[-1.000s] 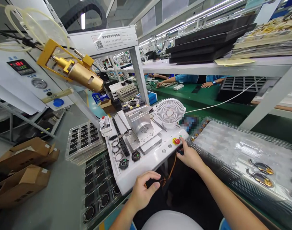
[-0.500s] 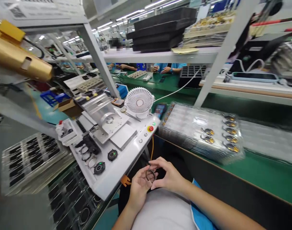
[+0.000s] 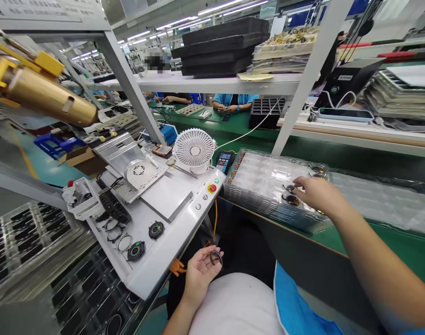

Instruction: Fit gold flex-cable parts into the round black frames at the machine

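My left hand (image 3: pixel 200 269) is in front of my lap, its fingers closed round a thin dark ring (image 3: pixel 216 258) like a watch case frame. Over the stack of clear plastic trays (image 3: pixel 257 174) on the right, my right hand (image 3: pixel 315 193) has its thumb and forefinger pinched at the edge of a small round dark part with a thin tail (image 3: pixel 289 188). Just in front of it lies a similar black-and-gold round part (image 3: pixel 292 200). More such parts sit along the tray's right side, some hidden by my hand.
A white machine (image 3: pixel 163 251) on the left carries two round black watch parts (image 3: pixel 136 251), several loose rings and a red button (image 3: pixel 211 188). A white fan (image 3: pixel 194 150) and a keypad device (image 3: pixel 224 161) stand behind. A gold cylinder (image 3: pixel 54 97) juts in at upper left.
My right hand has left the ring and moved right and up to the tray. My left hand keeps the ring alone. The view has shifted slightly right.
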A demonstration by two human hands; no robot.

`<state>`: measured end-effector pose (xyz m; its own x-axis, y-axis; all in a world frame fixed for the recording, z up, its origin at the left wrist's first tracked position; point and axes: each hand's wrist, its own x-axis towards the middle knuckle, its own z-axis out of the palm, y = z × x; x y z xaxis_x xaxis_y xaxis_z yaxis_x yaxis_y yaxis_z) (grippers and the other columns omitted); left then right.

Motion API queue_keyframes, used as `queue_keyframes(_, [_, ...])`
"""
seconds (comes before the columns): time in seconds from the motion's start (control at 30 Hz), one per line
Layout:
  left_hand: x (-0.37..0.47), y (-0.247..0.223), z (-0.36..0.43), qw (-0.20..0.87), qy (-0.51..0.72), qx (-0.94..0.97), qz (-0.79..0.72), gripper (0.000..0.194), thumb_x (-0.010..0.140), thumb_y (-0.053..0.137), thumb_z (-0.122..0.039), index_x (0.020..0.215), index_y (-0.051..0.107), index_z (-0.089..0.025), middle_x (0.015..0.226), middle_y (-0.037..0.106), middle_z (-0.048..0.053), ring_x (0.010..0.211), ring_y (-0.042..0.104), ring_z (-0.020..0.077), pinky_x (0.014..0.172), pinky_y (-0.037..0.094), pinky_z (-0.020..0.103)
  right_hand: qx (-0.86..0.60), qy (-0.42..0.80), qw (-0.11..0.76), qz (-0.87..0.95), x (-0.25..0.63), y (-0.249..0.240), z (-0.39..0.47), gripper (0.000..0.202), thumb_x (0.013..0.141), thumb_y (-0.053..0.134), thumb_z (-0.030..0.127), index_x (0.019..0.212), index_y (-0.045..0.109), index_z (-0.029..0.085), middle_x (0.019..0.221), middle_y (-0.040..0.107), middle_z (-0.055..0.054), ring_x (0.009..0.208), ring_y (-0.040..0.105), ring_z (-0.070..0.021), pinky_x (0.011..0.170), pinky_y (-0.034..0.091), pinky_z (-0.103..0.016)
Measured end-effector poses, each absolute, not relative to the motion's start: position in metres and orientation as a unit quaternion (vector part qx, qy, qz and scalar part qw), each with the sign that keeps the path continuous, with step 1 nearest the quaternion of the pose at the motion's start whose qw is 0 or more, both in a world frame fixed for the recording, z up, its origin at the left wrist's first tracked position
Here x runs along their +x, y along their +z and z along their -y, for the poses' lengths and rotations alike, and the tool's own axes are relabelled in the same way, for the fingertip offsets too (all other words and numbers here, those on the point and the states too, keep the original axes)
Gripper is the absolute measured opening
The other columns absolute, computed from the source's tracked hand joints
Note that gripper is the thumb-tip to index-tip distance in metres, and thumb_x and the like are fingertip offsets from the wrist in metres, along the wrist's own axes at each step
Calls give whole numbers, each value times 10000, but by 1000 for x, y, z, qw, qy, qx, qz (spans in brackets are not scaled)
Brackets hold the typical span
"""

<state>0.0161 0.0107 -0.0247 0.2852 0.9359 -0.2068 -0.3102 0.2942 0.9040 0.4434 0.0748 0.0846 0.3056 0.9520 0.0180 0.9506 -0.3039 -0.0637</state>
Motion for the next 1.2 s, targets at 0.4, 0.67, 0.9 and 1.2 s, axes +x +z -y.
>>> queue_keyframes(0.4, [16,-34,-7,703,439,410,-381,440,720,922,-262,1113,742,-180,1136,777,142,1093,745,285,1004,575,426,-787,57,101,606,437,95,-81,325,877,562,189,1155,718,129,859,723,-148,815,707,-311,708,526,-383])
queue_keyframes(0.67, [28,15,-14,737,405,470,-269,781,596,994,-272,1313,686,-266,1627,393,189,1023,752,288,874,601,406,-442,546,476,529,266,49,-40,450,882,676,356,1312,606,240,936,569,-19,597,638,-149,534,609,-323])
queue_keyframes(0.9, [18,22,-13,750,428,425,-273,858,608,992,-311,1387,637,-264,1493,545,186,1019,747,278,831,581,353,-402,340,514,678,216,31,-43,236,1003,568,231,1132,764,255,945,639,-68,776,669,-178,598,567,-276])
queue_keyframes(1.2, [8,16,-10,757,467,321,-327,799,585,987,-402,1288,693,-163,1139,743,145,954,753,274,799,530,320,-367,290,413,781,215,41,-61,137,1001,572,256,886,635,219,1098,659,-113,787,648,-185,676,529,-309])
